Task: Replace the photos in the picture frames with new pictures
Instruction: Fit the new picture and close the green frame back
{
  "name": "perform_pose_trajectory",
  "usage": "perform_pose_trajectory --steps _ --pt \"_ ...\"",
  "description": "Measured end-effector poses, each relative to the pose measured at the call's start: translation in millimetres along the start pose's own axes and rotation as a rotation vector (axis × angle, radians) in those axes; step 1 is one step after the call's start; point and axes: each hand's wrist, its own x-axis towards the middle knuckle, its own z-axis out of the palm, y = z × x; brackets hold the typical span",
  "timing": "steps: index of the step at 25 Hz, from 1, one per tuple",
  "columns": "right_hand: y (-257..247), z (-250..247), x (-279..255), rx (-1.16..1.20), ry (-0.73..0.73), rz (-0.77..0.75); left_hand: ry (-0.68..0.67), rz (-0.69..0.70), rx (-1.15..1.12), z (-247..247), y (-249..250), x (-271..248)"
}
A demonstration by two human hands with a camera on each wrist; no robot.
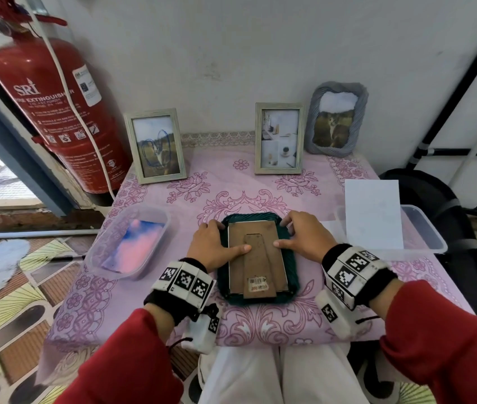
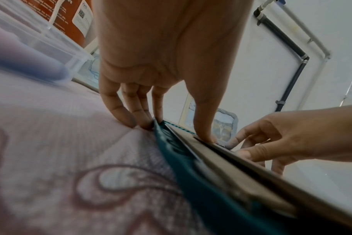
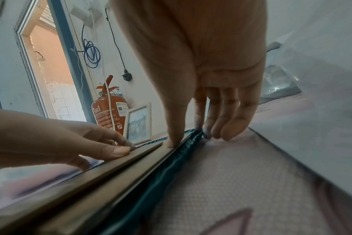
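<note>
A teal rope-edged picture frame (image 1: 292, 269) lies face down in the middle of the table, its brown backing board (image 1: 256, 258) and folded stand facing up. My left hand (image 1: 225, 240) holds its upper left side, thumb (image 2: 205, 136) pressed on the backing and fingers (image 2: 131, 117) down against the outer edge (image 2: 191, 174). My right hand (image 1: 292, 233) mirrors it on the upper right, thumb (image 3: 174, 141) on the board and fingers (image 3: 227, 128) at the teal edge (image 3: 171, 173). The photo inside is hidden.
Three upright frames stand at the back: silver (image 1: 155, 145), silver (image 1: 279, 138) and grey rope (image 1: 335, 121). A clear tub (image 1: 97, 252) with a pink-blue picture sits at the left. Another tub (image 1: 424, 231) with a white sheet (image 1: 372, 214) is at the right. A fire extinguisher (image 1: 56, 112) stands at the back left.
</note>
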Motion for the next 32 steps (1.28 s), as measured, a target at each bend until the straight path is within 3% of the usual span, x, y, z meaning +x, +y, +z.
perform_pose_trajectory --steps 12,32 --pt "2.6 0.3 -10.1 0.033 0.023 -0.01 0.083 -0.005 -0.099 8.3 -4.3 -5.8" --pt "7.8 5.0 -9.9 0.082 0.023 -0.035 0.076 -0.049 -0.139 12.7 -3.2 -7.1"
